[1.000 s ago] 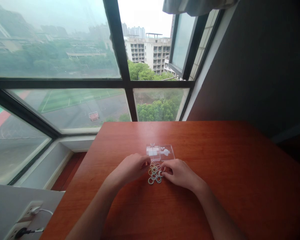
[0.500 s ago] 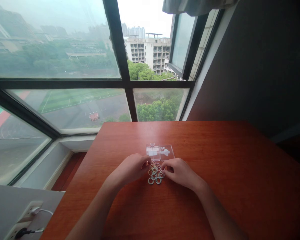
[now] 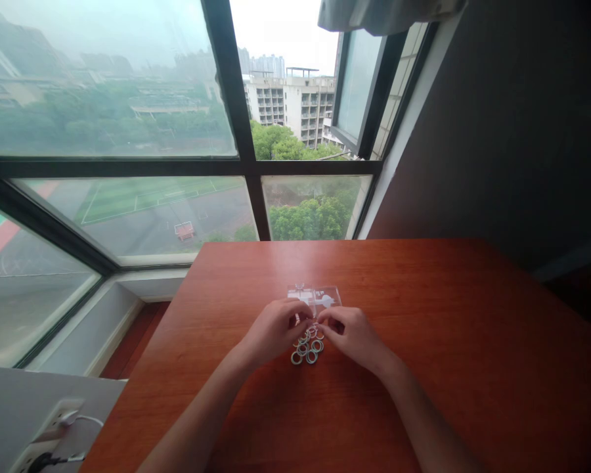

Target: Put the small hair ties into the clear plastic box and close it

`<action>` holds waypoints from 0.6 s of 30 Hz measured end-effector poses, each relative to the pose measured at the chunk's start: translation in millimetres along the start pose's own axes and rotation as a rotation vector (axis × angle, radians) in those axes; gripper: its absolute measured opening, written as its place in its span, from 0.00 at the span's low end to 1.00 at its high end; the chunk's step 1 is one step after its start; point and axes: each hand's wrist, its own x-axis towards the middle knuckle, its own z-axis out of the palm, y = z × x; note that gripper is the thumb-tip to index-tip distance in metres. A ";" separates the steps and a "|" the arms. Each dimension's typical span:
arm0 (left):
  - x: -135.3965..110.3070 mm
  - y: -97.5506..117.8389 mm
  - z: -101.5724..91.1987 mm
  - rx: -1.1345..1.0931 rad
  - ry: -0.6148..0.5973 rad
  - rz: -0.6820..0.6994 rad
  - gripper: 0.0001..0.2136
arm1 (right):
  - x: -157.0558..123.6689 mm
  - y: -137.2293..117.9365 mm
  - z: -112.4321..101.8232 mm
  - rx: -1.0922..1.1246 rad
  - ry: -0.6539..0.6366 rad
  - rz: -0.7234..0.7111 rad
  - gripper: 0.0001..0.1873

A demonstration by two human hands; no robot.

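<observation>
Several thin, pale rings [image 3: 303, 349] lie in a loose, overlapping pile on the table, perhaps small tape rolls. My left hand [image 3: 282, 328] is over the pile's upper left, its thumb and fingertips drawn together. From the other side, my right hand [image 3: 350, 334] pinches with thumb and forefinger, close to the left fingertips. Whatever sits between the fingertips is too small to make out. Just beyond the hands lies a clear plastic case [image 3: 338, 295], opened flat, with white markings; my left fingers partly cover it.
The reddish-brown wooden table [image 3: 423, 289] extends around both arms. Large windows with a dark frame [image 3: 315, 167] stand beyond its far edge. A dark wall [image 3: 473, 131] rises on the right. Wall sockets with plugs [image 3: 69, 417] are at the lower left.
My left hand has moved right, over the upper rings, and both hands' fingertips have come close together. The upper part of the pile is now more covered.
</observation>
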 end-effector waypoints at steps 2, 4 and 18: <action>0.1 -1.4 0.9 -0.015 -0.008 0.005 0.05 | -0.4 0.5 0.6 0.001 0.002 -0.005 0.04; 0.2 -1.6 1.0 -0.023 -0.017 0.007 0.05 | -0.6 0.7 0.9 -0.003 0.001 -0.004 0.04; 1.3 -1.6 -0.9 0.029 -0.037 0.044 0.04 | -0.6 -0.5 1.3 -0.013 0.011 0.003 0.04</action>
